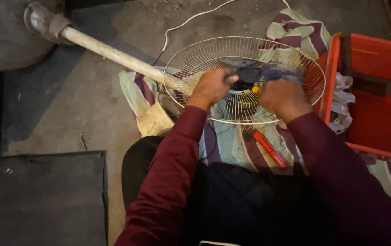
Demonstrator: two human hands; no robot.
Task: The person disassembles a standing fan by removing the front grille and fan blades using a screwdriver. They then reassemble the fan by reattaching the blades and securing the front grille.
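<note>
**Both hands at the hub of a wire fan guard**

A wire fan guard, round and dish-shaped, lies open side up on a striped cloth spread over the concrete floor. The guard sits just in front of the person's knees, between a white pole on the left and a red crate on the right.

The left hand reaches inside the guard, its fingers curled around the dark hub at the centre, thumb pointing toward the right. The right hand is closed in a fist just beside the hub, clamped on a tool whose yellow tip shows at the thumb side; the rest of the tool is hidden in the fist. Something blue shows blurred behind the right hand, inside the guard. Both arms wear dark red sleeves.

The pole runs from a grey base at the upper left down to the guard's rim. A white cord trails across the floor beyond the guard. A red-handled tool lies on the cloth just below the guard, near the right forearm. A tan rag lies at the cloth's left edge. White plastic hangs over the crate's near wall. A dark flat slab fills the lower left corner.
</note>
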